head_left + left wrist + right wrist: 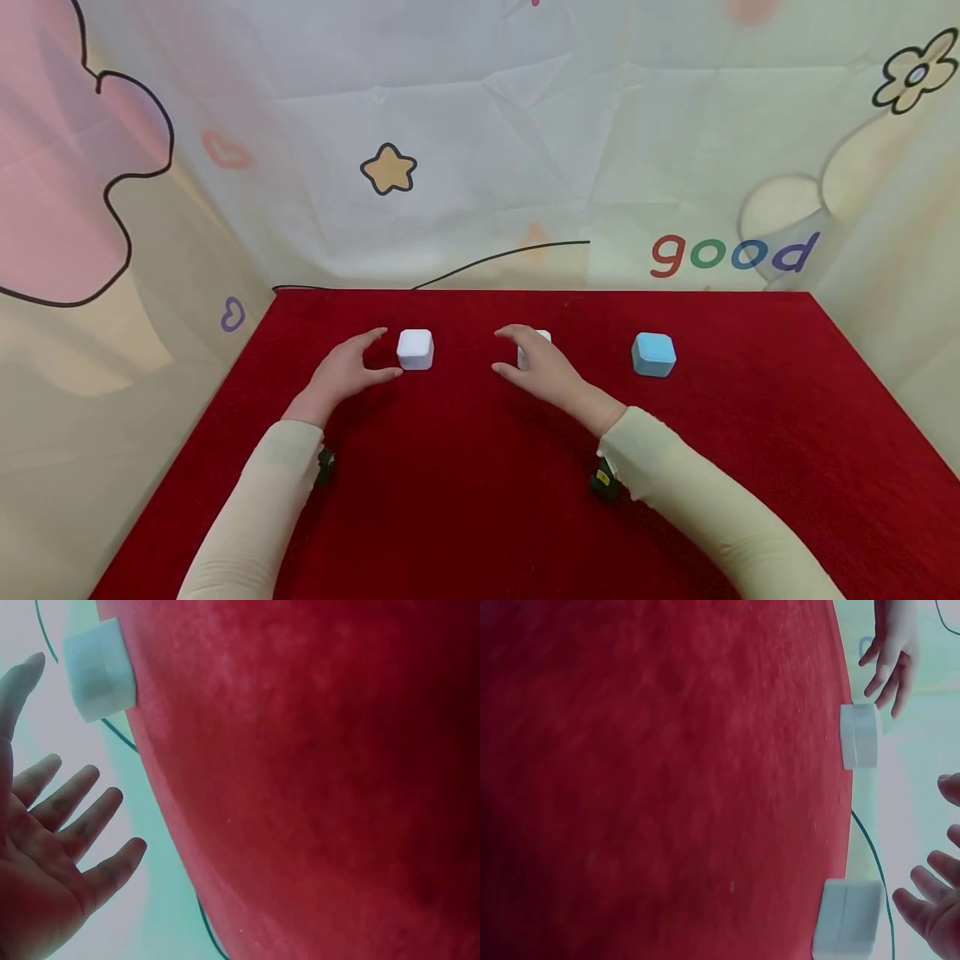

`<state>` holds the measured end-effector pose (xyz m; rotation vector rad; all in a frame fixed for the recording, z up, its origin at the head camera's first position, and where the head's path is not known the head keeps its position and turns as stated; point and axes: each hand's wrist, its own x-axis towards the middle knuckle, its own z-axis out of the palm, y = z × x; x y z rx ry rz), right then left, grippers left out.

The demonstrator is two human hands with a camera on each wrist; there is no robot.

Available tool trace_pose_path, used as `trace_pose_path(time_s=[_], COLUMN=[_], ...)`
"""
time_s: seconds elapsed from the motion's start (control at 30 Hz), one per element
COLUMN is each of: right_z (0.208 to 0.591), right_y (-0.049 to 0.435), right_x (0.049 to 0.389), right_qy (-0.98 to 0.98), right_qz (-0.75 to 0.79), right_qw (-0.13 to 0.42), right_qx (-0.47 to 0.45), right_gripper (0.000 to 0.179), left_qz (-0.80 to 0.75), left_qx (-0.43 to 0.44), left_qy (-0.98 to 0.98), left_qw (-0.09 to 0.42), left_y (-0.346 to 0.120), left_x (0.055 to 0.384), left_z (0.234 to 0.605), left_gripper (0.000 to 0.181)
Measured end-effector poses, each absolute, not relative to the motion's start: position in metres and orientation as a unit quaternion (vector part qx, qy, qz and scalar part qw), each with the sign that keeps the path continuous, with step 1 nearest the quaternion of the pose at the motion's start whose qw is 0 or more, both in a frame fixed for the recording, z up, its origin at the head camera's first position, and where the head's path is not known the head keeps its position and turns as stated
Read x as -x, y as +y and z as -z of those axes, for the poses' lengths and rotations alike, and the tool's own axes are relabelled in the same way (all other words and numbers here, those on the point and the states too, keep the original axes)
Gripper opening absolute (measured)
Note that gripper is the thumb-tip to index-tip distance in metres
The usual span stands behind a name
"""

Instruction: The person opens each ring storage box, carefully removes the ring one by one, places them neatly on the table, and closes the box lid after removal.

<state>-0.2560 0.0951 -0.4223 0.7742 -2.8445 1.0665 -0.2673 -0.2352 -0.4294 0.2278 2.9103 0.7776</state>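
Note:
My left hand (342,375) is held beside a small white box (416,349), thumb and fingers spread on its left side. A gap shows between this hand (45,862) and the white box (97,671) in the left wrist view. Farther right, my right hand (542,364) partly covers a second white box (545,336) in the head view. Its fingers (911,904) are spread and hold nothing; at the bottom of the right wrist view lies a pale box (847,919). A light blue box (653,354) sits to the right of that hand.
All three boxes stand in a rough row toward the back of the red cloth-covered table (465,500). Behind it hangs a printed pale curtain (480,167). Dark devices sit under both wrists, one of them a black unit (603,481) at the right cuff.

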Motion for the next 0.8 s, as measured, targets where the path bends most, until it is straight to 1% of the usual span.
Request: trace_pose_path(time_s=[0.27,0.8], right_z=[0.428,0.431], right_y=[0.077,0.048], right_x=[0.263,0.274], right_qy=[-0.906,-0.902], right_qz=[-0.356,-0.373], right_qw=[-0.042,-0.088], right_qx=[-0.227,-0.2], right_gripper=[0.058,0.06], left_qz=[-0.28,-0.311], left_qx=[-0.077,-0.067], left_qy=[0.955,0.945], left_qw=[0.065,0.08], left_y=[-0.235,-0.231], left_x=[0.272,0.278], left_z=[0.436,0.44], left_gripper=[0.077,0.076])
